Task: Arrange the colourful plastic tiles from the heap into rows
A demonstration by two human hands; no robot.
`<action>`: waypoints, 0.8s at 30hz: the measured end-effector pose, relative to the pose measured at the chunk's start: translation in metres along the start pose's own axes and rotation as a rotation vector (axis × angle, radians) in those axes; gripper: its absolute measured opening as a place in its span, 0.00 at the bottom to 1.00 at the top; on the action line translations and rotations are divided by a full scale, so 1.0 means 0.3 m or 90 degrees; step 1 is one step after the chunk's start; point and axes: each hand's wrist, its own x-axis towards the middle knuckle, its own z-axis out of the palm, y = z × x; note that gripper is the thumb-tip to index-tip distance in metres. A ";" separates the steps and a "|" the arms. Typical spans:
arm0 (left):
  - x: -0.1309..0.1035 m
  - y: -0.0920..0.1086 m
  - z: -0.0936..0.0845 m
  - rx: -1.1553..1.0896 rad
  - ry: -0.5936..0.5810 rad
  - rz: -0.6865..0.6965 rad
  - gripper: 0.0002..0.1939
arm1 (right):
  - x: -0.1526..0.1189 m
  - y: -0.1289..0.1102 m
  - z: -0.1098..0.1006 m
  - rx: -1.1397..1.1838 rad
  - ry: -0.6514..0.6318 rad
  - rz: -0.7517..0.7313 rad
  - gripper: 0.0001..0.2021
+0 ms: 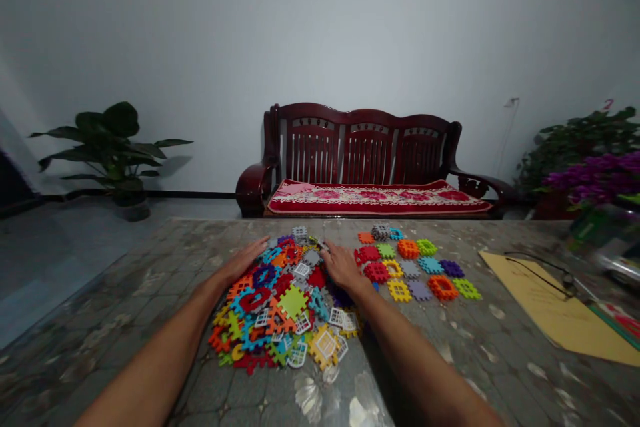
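Observation:
A heap of colourful plastic interlocking building pieces (293, 301) lies on the table between my arms. My left hand (246, 260) rests along the heap's far left side, fingers stretched forward and holding nothing. On the far right side, my right hand (342, 267) touches the heap with its fingers extended; its palm side is hidden. White window-like lattice pieces (326, 343) lie among the notched squares at the near edge. To the right of my right hand, several sorted pieces (410, 269) are spread in loose rows, some stacked.
The patterned table (165, 320) extends around the heap. At right lie a yellow envelope (555, 313) and eyeglasses (568, 285), near purple flowers (600, 177). Beyond the table stands a dark red wooden bench (370, 153); a potted plant (120, 153) is at left.

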 end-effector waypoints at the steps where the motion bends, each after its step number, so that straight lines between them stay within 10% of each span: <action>1: 0.002 0.002 0.012 0.010 -0.013 0.009 0.42 | -0.016 -0.005 0.011 -0.017 -0.002 -0.003 0.24; 12: -0.087 0.043 -0.002 0.053 -0.037 0.052 0.38 | -0.120 -0.089 0.121 0.001 0.088 0.042 0.23; 24: -0.175 0.018 -0.125 0.068 0.092 -0.045 0.44 | -0.112 -0.041 0.056 -0.017 0.108 0.092 0.25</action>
